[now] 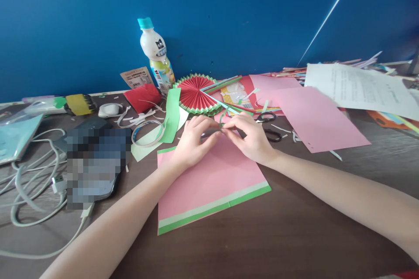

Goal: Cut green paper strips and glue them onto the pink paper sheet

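A pink sheet of paper [209, 178] lies on the table, with a pale green and a bright green band along its near edge and green at its far left corner. Over its far part, my left hand [198, 139] and my right hand [248, 137] meet with fingertips pinched together. Between them shows a narrow green paper strip [222, 118]; its lower part is hidden by the fingers. Just beyond stands a red pleated paper fan [196, 91] with a green edge and light sticks. Scissors with black handles [272, 135] lie beside my right hand, partly covered.
To the left are a roll of tape [134, 136], green paper pieces [172, 117], a phone [98, 170] and white cables [21, 183]. A bottle [157, 59] stands near the blue wall [229, 17]. Pink sheets [322, 122] and a printed sheet [356, 89] lie at right.
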`<state>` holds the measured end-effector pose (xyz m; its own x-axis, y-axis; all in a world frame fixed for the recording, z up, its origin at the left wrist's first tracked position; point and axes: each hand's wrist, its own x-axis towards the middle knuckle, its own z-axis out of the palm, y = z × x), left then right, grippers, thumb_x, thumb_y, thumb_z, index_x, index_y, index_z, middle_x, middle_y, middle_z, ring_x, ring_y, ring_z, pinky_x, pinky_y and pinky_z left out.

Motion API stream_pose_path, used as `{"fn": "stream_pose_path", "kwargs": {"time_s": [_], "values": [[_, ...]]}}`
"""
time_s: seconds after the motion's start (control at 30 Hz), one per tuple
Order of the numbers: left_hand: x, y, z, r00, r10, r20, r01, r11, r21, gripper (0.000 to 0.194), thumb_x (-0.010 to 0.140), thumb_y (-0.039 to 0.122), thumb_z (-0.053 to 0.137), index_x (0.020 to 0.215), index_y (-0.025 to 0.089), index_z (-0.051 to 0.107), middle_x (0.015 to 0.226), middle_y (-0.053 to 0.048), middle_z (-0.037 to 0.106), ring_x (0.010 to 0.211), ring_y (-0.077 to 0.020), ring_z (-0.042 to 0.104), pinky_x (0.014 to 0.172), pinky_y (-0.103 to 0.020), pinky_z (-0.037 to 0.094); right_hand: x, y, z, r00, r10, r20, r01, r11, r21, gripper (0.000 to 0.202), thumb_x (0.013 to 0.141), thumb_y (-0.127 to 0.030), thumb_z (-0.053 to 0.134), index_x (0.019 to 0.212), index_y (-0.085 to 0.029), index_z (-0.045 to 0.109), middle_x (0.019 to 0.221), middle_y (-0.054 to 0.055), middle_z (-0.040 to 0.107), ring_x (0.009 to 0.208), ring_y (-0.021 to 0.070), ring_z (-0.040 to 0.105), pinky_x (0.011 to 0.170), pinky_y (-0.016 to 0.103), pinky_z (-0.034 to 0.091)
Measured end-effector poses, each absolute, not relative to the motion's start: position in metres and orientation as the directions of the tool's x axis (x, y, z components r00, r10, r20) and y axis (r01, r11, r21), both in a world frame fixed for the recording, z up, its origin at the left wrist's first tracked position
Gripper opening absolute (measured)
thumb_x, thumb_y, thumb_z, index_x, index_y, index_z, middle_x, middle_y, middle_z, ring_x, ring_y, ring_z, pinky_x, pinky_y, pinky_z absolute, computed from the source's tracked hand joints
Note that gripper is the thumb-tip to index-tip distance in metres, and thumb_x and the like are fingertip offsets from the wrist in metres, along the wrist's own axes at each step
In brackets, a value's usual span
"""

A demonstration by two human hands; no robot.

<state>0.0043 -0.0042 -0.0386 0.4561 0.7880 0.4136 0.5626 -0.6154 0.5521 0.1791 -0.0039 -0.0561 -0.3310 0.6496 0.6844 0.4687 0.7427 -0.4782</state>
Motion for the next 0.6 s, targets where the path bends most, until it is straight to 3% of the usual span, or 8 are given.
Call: {"fn": "stream_pose_path", "kwargs": {"time_s": [0.2,0.4,0.6], "values": [[0.004,-0.003,-0.039,0.437,0.811,0.388,0.538,-0.582,0.610,0.020,0.080,0.038,0.052,0.079,0.018,0.057,0.080,-0.002,0.059,0.080,-0.0164,0.051,0.079,-0.030,0.039,0.180,-0.004,-0.055,-0.485,0.583,0.652,0.380,0.812,-0.444,0.019,0.085,-0.017,0.043,0.091,-0.021,0.061,0.074,0.003,0.060,0.073,0.0173,0.049,0.073,0.034,0.038],[-0.002,0.003,-0.036,0.368,0.919,0.140,0.455,-0.309,0.835,0.016,0.080,0.028,0.046,0.076,0.019,0.059,0.085,-0.002,0.064,0.082,-0.0167,0.056,0.073,-0.028,0.044,0.187,0.002,-0.051,-0.186,0.801,0.570,0.353,0.595,-0.722,0.009,0.082,-0.023,0.049,0.085,-0.021,0.058,0.085,0.003,0.054,0.080,0.0158,0.050,0.074,0.031,0.039],[-0.009,0.008,-0.035,0.326,0.945,0.036,0.333,-0.150,0.931,0.030,0.081,0.035,0.040,0.078,0.019,0.065,0.092,-0.004,0.068,0.089,-0.0199,0.058,0.072,-0.029,0.048,0.196,0.017,-0.050,-0.202,0.933,0.298,0.187,0.335,-0.923,0.012,0.078,-0.029,0.056,0.079,-0.018,0.059,0.080,0.001,0.059,0.077,0.0149,0.054,0.071,0.030,0.041]]}}
